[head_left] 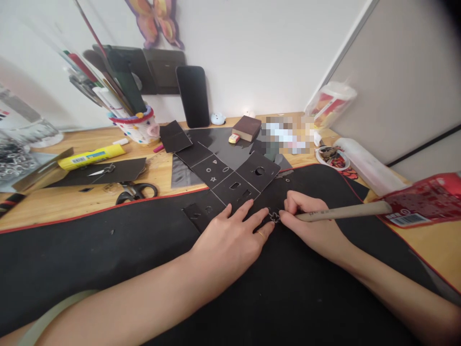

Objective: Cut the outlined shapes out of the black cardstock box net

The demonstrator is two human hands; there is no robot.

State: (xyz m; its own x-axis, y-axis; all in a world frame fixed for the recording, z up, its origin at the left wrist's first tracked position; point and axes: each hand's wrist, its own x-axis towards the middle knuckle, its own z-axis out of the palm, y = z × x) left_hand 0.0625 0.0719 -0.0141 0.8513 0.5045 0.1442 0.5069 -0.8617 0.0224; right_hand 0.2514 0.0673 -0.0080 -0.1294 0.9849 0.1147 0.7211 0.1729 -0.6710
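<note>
My left hand (237, 230) lies flat with its fingers spread, pressing on a cross-shaped sheet of black card (230, 185). White lines divide the card into squares, with small outlined shapes and several cut-out holes. Closed in a pinch, my right hand (313, 218) grips a slim, beige-handled pen-like tool (345, 210), its handle pointing right. The tool's tip is hidden by the fingers, so I cannot tell if it is a pen or a knife. Between the two hands, a flower outline (274, 216) shows on the card.
A black mat (144, 250) with red edging covers the front of the wooden desk. Scissors (137, 192), a yellow glue tube (91, 156) and a decorated pen cup (135, 127) stand left. A phone (193, 96) leans on the wall. Red packet (425, 199) lies right.
</note>
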